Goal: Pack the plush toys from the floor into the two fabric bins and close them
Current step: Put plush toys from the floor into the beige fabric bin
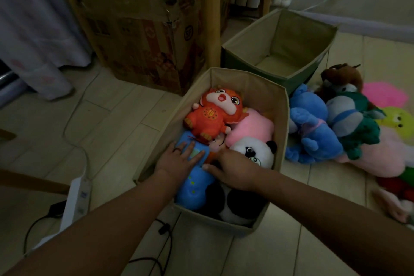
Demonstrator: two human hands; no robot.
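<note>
Power strip [76,199]: a white strip is laid on the floor [116,107] at 8 o'clock, with dark cables beside it.
Cardboard box [143,24]: stood at 11 o'clock, behind the near bin.
Left hand [179,159]: laid flat with straight fingers on the blue plush toy [195,186]; nothing is gripped.
Near bin [282,123]: a beige fabric bin at centre, left uncovered; the blue toy, an orange plush [212,114], a pink plush [253,127] and a panda plush [255,152] are packed inside.
Right hand [233,170]: rested at the panda's head, thumb touching the blue toy; the fingers are hidden, so the grip cannot be told.
Far bin [280,71]: green outside, beige inside, seen at 1 o'clock with nothing visible in it.
Plush pile [336,123]: left on the floor at 3 o'clock, just beside the near bin; blue, green, brown, yellow and pink toys are heaped together.
</note>
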